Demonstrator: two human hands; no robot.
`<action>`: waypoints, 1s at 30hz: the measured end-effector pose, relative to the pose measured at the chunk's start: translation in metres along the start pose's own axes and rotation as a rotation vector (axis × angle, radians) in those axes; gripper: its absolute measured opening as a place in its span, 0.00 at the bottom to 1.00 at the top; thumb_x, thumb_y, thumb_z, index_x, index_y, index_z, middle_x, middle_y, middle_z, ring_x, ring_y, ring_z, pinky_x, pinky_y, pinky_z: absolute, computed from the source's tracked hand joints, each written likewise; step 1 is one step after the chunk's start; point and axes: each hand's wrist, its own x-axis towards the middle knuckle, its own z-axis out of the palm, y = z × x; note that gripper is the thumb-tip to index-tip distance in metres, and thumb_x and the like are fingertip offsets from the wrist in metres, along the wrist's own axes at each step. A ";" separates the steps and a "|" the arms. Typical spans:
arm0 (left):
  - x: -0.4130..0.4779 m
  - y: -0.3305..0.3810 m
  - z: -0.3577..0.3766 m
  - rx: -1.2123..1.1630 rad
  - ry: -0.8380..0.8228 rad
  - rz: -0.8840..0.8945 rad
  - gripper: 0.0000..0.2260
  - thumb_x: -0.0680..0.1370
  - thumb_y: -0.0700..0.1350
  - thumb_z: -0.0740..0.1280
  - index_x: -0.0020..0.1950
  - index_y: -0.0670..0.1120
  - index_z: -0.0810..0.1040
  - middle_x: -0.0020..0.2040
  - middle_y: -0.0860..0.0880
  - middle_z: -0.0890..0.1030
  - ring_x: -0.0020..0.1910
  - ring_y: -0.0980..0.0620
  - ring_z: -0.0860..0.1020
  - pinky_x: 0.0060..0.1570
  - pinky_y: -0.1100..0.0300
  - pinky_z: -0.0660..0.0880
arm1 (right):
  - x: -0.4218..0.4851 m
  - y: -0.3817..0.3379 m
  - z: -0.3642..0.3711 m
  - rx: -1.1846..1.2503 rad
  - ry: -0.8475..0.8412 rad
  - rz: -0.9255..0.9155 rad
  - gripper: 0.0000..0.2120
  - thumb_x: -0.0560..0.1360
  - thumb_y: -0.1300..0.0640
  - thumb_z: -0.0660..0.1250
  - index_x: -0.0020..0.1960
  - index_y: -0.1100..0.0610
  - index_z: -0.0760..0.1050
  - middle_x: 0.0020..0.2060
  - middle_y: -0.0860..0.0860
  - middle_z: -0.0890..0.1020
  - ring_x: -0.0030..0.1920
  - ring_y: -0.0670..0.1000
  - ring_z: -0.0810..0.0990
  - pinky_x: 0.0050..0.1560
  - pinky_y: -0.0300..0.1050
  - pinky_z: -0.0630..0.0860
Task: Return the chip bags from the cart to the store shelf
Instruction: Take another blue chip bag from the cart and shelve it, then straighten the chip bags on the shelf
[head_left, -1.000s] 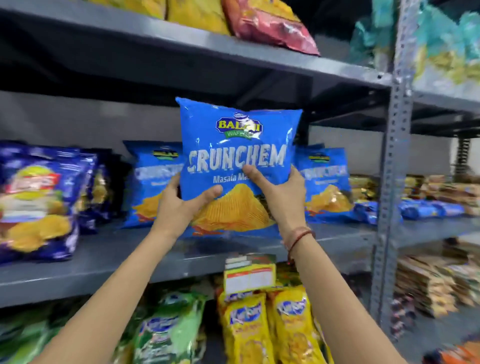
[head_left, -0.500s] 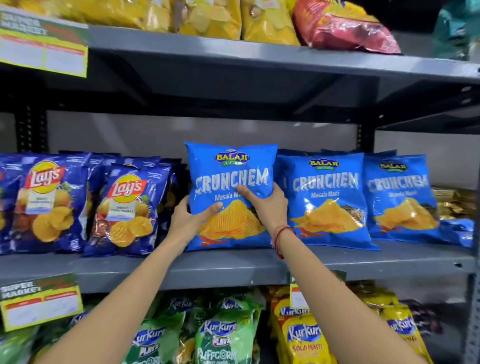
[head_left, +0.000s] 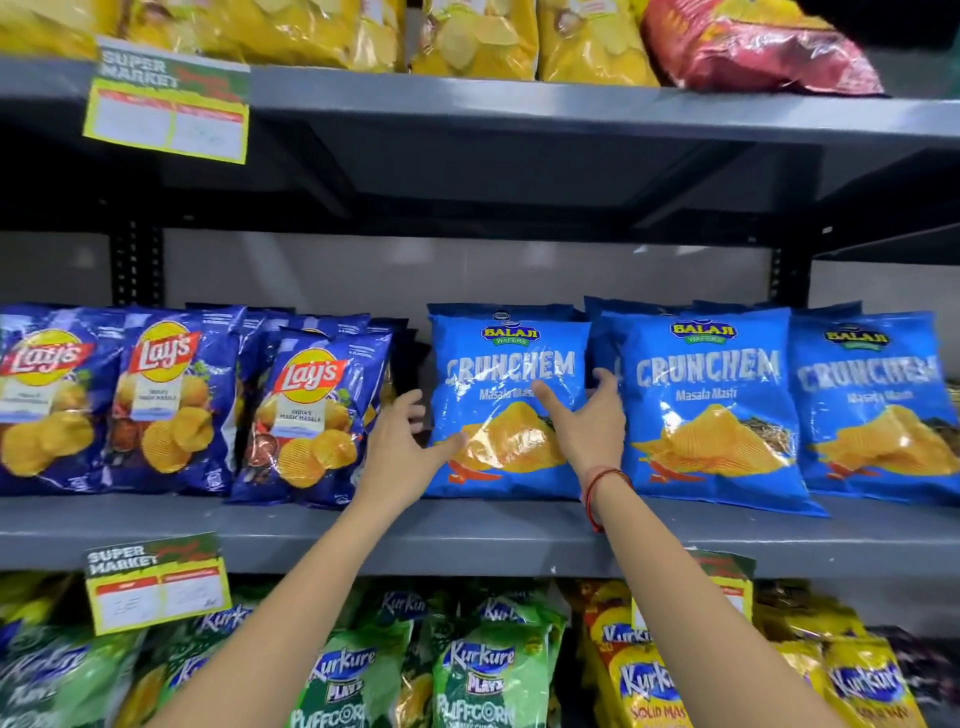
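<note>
Standing upright at centre frame on the grey middle shelf (head_left: 467, 535): a blue Crunchem bag (head_left: 506, 400), between Lay's bags (head_left: 311, 410) and more Crunchem bags (head_left: 711, 410). Flanking it, fingers spread and gripping nothing: left hand (head_left: 402, 441) just beside its left edge, right hand (head_left: 587, 421) over its right side.

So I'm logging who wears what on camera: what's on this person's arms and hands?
Both forearms are bare, with no sleeves in view. The left hand carries no ring, glove or band. The right hand is also bare; its wrist wears a thin red thread band looped more than once.
</note>
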 end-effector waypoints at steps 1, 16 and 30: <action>-0.007 0.001 -0.009 0.025 0.039 0.073 0.31 0.69 0.50 0.73 0.69 0.46 0.66 0.62 0.47 0.73 0.56 0.53 0.73 0.56 0.55 0.73 | -0.006 -0.005 0.000 -0.077 0.092 -0.084 0.39 0.70 0.42 0.71 0.73 0.59 0.61 0.67 0.58 0.72 0.67 0.58 0.69 0.63 0.55 0.69; -0.060 -0.072 -0.139 0.795 0.256 0.111 0.33 0.72 0.64 0.54 0.64 0.39 0.71 0.57 0.40 0.79 0.58 0.41 0.76 0.54 0.47 0.74 | -0.102 -0.064 0.133 0.171 -0.641 0.034 0.43 0.63 0.45 0.78 0.71 0.58 0.64 0.65 0.56 0.76 0.66 0.56 0.74 0.67 0.53 0.70; -0.069 -0.090 -0.146 0.880 0.198 0.083 0.30 0.75 0.63 0.50 0.48 0.42 0.82 0.41 0.44 0.85 0.42 0.44 0.81 0.48 0.53 0.73 | -0.089 -0.066 0.168 0.150 -0.607 -0.047 0.43 0.62 0.54 0.81 0.71 0.58 0.64 0.66 0.58 0.75 0.68 0.59 0.71 0.68 0.53 0.69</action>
